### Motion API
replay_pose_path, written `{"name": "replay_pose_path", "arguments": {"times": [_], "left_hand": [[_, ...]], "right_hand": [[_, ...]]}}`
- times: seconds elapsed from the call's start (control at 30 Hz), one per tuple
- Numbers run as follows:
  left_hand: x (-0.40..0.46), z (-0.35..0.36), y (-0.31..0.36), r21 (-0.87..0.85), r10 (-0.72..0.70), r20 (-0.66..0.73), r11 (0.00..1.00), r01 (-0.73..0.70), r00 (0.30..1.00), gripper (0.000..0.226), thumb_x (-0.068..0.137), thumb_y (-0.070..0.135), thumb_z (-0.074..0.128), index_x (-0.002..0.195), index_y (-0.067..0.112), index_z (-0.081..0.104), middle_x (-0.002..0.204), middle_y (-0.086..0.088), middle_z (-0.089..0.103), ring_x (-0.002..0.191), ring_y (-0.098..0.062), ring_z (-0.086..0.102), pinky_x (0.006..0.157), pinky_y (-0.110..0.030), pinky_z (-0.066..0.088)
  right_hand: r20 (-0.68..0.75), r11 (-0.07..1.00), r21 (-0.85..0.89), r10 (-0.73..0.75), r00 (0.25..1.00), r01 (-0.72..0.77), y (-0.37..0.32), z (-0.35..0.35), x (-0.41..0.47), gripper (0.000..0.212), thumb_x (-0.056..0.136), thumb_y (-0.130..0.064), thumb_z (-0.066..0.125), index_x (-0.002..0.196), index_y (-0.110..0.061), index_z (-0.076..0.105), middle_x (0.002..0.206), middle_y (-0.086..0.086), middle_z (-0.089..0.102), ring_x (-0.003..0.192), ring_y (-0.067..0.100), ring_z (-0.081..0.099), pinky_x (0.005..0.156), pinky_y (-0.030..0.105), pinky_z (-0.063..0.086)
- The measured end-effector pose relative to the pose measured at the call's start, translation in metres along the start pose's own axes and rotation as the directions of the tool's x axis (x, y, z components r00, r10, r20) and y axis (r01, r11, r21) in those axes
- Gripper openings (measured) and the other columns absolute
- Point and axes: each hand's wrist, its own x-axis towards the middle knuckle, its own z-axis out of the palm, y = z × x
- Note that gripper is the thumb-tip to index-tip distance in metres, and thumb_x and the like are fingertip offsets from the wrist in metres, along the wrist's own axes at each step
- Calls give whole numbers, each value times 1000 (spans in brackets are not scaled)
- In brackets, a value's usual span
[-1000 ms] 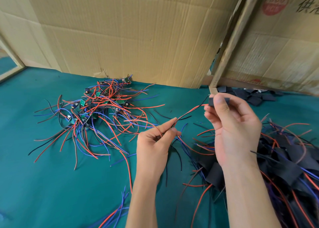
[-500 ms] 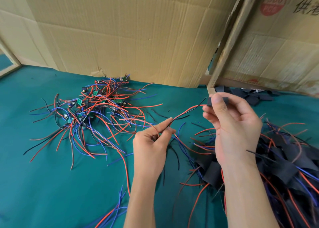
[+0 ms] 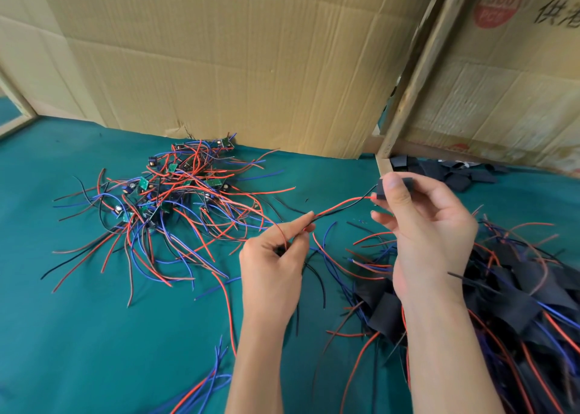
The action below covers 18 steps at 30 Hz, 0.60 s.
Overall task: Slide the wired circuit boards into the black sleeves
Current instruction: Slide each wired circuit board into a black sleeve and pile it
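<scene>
Right hand (image 3: 420, 234) grip: thumb + fingers pinching black sleeve (image 3: 396, 187), held up above table, centre-right. Red/black wire pair (image 3: 342, 206) runs from sleeve's left end down-left to left hand (image 3: 276, 263), grip pinching wires btw thumb & forefinger. Can't tell if a board sits inside the sleeve. Pile of wired circuit boards (image 3: 163, 194) far left on green table (image 3: 78, 335). Sleeved pile (image 3: 518, 294) near right. Loose empty sleeves (image 3: 452, 175) far right, by cardboard wall (image 3: 219, 52).
</scene>
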Motion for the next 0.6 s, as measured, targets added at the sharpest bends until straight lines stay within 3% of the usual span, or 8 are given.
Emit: {"name": "replay_pose_path", "arguments": {"times": [0.17,0.3,0.4,0.6], "left_hand": [[-1,0,0,15,4,-17,1000,-4,1000,36,89,-4,65,97,27,80,87,14,78,59,8,52,60,-11,42],[-1,1,1,5,-3,-31,1000,3,1000,34,89,-5,63,95,23,81,75,9,76,50,2,50,52,-10,39],[-3,2,2,-10,-18,-47,1000,18,999,22,91,7,69,94,25,81,53,-3,62,40,-1,40,43,-12,32],[-2,2,0,-33,-6,-85,999,4,996,12,91,17,73,95,26,81,50,-9,61,39,-3,38,45,-18,33]], "right_hand": [[-12,1000,28,10,1000,-10,1,0,-1,11,82,-21,82,86,-14,74,79,6,75,77,25,71,60,27,57],[-3,999,44,15,1000,-14,0,2,-2,7,85,-14,80,82,-14,74,76,5,74,73,21,70,63,28,58],[-2,997,72,35,999,-34,-1,2,-2,9,87,-11,78,81,-13,73,75,5,74,73,21,70,65,29,59],[41,990,124,59,997,-63,-3,4,-4,11,76,-22,81,79,-14,73,75,7,74,73,24,72,67,31,60]]}}
